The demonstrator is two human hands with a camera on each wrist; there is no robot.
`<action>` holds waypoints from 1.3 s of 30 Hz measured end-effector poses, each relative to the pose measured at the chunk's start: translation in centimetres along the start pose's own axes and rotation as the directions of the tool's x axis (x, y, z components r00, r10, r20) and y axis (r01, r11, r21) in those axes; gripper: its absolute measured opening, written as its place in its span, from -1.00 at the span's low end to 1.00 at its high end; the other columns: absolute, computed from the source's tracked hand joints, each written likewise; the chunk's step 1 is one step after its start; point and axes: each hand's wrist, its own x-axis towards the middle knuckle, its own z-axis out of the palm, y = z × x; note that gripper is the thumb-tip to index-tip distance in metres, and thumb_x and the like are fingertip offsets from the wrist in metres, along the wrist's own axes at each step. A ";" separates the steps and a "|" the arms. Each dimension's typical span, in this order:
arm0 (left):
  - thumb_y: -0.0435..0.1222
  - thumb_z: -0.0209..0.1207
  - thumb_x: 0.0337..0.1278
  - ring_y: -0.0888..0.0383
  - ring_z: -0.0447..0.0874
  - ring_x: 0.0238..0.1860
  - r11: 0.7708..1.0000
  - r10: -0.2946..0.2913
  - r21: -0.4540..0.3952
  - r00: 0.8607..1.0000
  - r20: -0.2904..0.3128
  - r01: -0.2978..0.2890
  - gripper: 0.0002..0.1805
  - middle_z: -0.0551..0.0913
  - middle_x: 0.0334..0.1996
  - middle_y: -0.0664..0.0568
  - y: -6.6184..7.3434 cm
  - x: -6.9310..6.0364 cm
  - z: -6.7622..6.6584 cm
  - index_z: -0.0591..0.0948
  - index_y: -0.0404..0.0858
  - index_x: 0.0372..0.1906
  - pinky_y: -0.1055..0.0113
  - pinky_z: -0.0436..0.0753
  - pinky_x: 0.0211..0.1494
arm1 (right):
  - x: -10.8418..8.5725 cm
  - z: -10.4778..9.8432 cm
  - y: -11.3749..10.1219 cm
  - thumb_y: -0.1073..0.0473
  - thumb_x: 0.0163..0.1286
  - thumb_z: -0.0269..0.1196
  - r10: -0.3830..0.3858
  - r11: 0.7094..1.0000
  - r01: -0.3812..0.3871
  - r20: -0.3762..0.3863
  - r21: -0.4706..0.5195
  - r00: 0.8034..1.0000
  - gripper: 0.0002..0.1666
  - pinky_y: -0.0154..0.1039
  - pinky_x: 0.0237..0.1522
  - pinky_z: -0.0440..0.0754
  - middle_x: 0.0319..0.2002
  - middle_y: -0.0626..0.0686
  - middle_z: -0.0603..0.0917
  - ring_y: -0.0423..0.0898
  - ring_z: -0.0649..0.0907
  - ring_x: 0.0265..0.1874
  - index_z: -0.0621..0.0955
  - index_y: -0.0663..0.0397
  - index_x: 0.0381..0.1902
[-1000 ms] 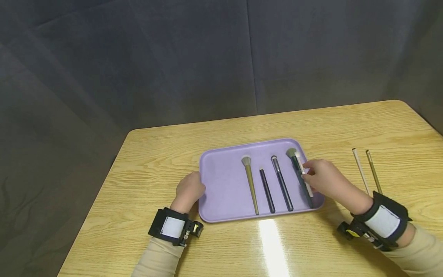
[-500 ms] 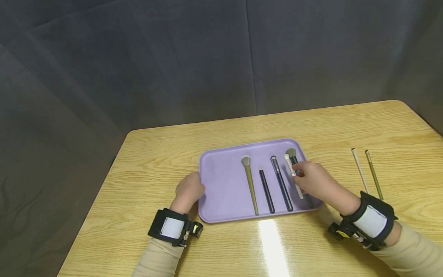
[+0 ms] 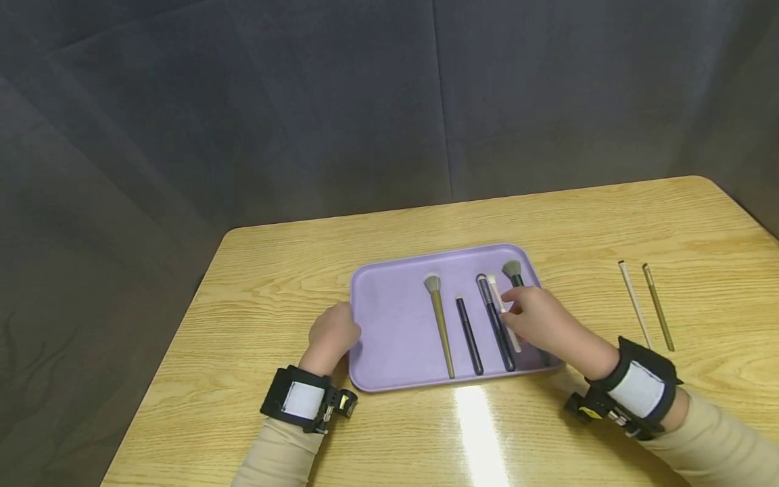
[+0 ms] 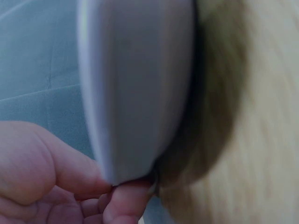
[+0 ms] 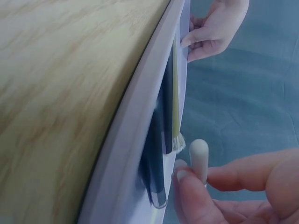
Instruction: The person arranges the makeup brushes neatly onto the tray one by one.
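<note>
My right hand [image 3: 538, 323] pinches a white makeup brush [image 3: 495, 289] between thumb and fingers over the right half of the lilac tray [image 3: 389, 325]. The rounded handle end shows in the right wrist view. Just left of this brush lies a dark brush with a silver ferrule [image 3: 494, 318]. To its right, a dark green brush with a broad head [image 3: 513, 269] is partly covered by the right hand. At the tray's left edge, my left hand [image 3: 335, 331] grips the rim, thumb and fingers meeting there in the left wrist view.
A gold-handled brush [image 3: 441, 318] and a short black brush [image 3: 468, 335] also lie in the tray. On the wooden table [image 3: 280, 270] to the right are a thin white brush [image 3: 634, 301] and a thin gold brush [image 3: 657, 304]. A dark curtain [image 3: 304, 122] hangs behind.
My right hand has carried the white brush leftward, from over the dark green brush to beside the silver-ferruled one. The left hand and tray have stayed in place.
</note>
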 end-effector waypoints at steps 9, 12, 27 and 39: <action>-0.48 0.05 0.11 0.02 0.52 -0.47 1.000 0.001 0.002 1.000 0.002 -0.001 -0.70 0.60 -0.37 -0.16 0.0 0.0 -0.1 0.59 -0.48 -0.05 0.26 0.44 -0.50 | 0.2 0.8 -0.8 0.44 0.26 0.19 0.006 1.000 -0.007 0.010 0.028 1.000 -0.60 -0.24 -0.59 0.58 -0.46 0.20 0.62 -0.13 0.60 -0.66 0.47 0.68 0.01; -0.48 0.05 0.13 0.03 0.52 -0.48 1.000 -0.003 0.000 1.000 0.008 0.003 -0.70 0.59 -0.39 -0.16 0.1 0.0 -0.2 0.58 -0.49 -0.04 0.27 0.44 -0.50 | 0.2 0.9 -1.0 0.45 0.25 0.20 -0.004 1.000 0.004 0.006 0.027 1.000 -0.60 -0.26 -0.60 0.58 -0.48 0.18 0.63 -0.14 0.59 -0.69 0.48 0.67 0.01; -0.48 0.05 0.12 0.03 0.52 -0.49 1.000 -0.003 -0.015 1.000 0.008 0.003 -0.70 0.58 -0.41 -0.15 0.1 -0.1 -0.2 0.58 -0.50 -0.05 0.28 0.44 -0.51 | 0.5 1.8 -2.1 0.42 0.29 0.19 0.025 0.999 -0.025 0.032 0.022 0.999 -0.55 -0.26 -0.57 0.55 -0.48 0.13 0.61 -0.16 0.56 -0.64 0.46 0.64 0.08; -0.48 0.05 0.11 0.03 0.51 -0.49 1.000 0.002 -0.027 1.000 0.000 -0.002 -0.72 0.57 -0.43 -0.14 0.1 -0.1 -0.1 0.59 -0.50 -0.07 0.28 0.43 -0.51 | 0.5 2.5 -2.7 0.40 0.27 0.22 0.001 1.000 -0.001 0.023 0.014 1.000 -0.58 -0.26 -0.58 0.54 -0.47 0.12 0.62 -0.17 0.54 -0.69 0.50 0.61 0.04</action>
